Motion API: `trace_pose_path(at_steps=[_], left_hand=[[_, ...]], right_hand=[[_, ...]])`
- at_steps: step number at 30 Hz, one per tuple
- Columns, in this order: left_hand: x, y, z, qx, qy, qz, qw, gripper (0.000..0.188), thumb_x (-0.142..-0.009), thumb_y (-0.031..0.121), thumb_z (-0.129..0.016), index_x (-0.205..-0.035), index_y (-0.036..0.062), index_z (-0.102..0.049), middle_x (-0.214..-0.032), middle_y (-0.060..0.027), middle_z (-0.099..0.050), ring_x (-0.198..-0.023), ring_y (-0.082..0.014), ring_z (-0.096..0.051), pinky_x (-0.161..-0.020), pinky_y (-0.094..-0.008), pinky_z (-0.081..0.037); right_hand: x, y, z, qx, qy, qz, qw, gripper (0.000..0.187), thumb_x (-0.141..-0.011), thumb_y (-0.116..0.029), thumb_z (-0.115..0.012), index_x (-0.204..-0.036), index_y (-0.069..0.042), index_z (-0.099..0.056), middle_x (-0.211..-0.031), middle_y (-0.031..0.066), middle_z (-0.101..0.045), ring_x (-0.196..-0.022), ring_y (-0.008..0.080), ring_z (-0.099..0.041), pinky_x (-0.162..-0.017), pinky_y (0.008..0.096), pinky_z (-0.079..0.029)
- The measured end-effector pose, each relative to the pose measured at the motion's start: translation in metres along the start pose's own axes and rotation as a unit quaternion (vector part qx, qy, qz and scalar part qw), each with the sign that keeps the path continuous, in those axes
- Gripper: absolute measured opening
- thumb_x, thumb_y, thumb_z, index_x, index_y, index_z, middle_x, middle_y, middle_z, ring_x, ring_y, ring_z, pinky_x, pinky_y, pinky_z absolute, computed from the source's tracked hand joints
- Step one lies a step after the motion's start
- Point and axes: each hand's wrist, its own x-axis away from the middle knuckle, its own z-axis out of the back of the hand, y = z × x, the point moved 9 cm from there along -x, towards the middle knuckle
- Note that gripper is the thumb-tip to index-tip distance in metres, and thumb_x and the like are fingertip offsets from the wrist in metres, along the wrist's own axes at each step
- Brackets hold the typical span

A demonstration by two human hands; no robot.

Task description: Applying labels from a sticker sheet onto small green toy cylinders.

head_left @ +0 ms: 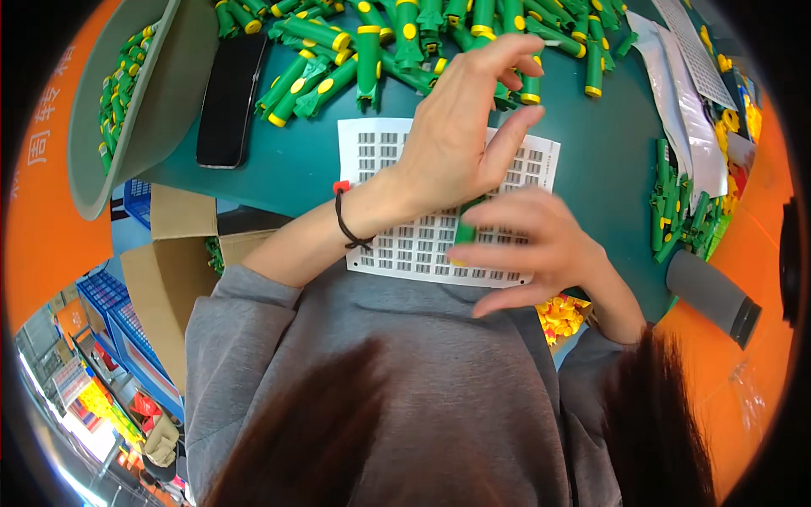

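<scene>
My left hand (pixel 460 127) reaches over a white sheet of small printed labels (pixel 397 249). Its thumb and fingers are apart, and a small whitish sliver (pixel 551 43) shows at the index fingertip. Lower and to the right, my right hand (pixel 541 245) is blurred, its fingers spread. Behind those fingers a green tube with a yellow end (pixel 465 230) shows above the sheet, partly covered; whether the fingers touch it I cannot tell. A pile of similar green tubes with yellow ends (pixel 367 63) lies just beyond my left hand.
A black phone (pixel 230 101) lies left of the pile, beside a grey-green bin (pixel 160 101) holding more green pieces. At right are green tubes (pixel 667 203), white papers (pixel 688 127) and a grey cylinder (pixel 710 296). An open cardboard box (pixel 160 287) stands below left.
</scene>
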Motion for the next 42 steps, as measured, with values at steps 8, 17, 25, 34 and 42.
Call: trace_pose_path(at_steps=[8,17,25,34,42], left_hand=[[-0.012,0.004,0.030,0.128,0.101,0.139,0.977,0.021,-0.095,0.011,-0.065,-0.112,-0.0016,-0.065,-0.101,-0.0109,-0.068,-0.092,-0.0137,-0.063,-0.071,-0.0251,-0.049],[0.007,0.013,0.008,0.153,-0.081,0.210,0.962,0.077,-0.081,0.002,-0.081,-0.144,0.0051,-0.036,-0.113,-0.0102,-0.070,-0.105,-0.0154,-0.067,-0.090,-0.0275,-0.050],[0.003,0.007,0.014,0.100,-0.086,0.189,0.973,0.069,-0.083,0.002,-0.079,-0.140,0.0033,-0.040,-0.107,-0.0108,-0.072,-0.103,-0.0156,-0.068,-0.092,-0.0283,-0.051],[0.002,-0.004,0.011,0.207,-0.072,0.276,0.936,0.063,-0.087,0.004,-0.077,-0.138,0.0022,-0.040,-0.111,-0.0162,-0.070,-0.103,-0.0177,-0.069,-0.091,-0.0322,-0.056],[-0.004,0.009,0.021,0.100,-0.082,0.096,0.987,0.061,-0.087,-0.001,-0.074,-0.137,0.0012,-0.040,-0.112,-0.0168,-0.070,-0.104,-0.0203,-0.068,-0.088,-0.0302,-0.055]], right_hand=[[0.004,0.017,0.011,0.081,0.022,-0.055,0.995,0.034,-0.084,-0.022,-0.078,-0.112,-0.006,-0.069,-0.116,0.0060,-0.064,-0.106,0.0259,-0.059,-0.091,0.0370,-0.051],[0.046,0.060,0.052,-0.296,0.366,-0.196,0.860,0.031,-0.095,-0.003,-0.064,-0.124,0.005,-0.059,-0.123,0.0147,-0.060,-0.113,0.0220,-0.061,-0.096,0.0357,-0.052],[0.041,0.064,0.047,-0.321,0.338,-0.252,0.848,0.039,-0.092,0.004,-0.063,-0.130,0.001,-0.055,-0.130,0.0157,-0.056,-0.112,0.0202,-0.060,-0.087,0.0318,-0.054],[0.046,0.066,0.049,-0.315,0.342,-0.256,0.847,0.036,-0.093,0.003,-0.062,-0.129,0.001,-0.055,-0.129,0.0167,-0.056,-0.100,0.0177,-0.063,-0.085,0.0300,-0.054],[0.062,0.091,0.028,-0.420,0.300,-0.438,0.736,0.035,-0.091,0.003,-0.065,-0.125,0.004,-0.057,-0.124,0.0146,-0.058,-0.096,0.0155,-0.060,-0.081,0.0283,-0.052]])
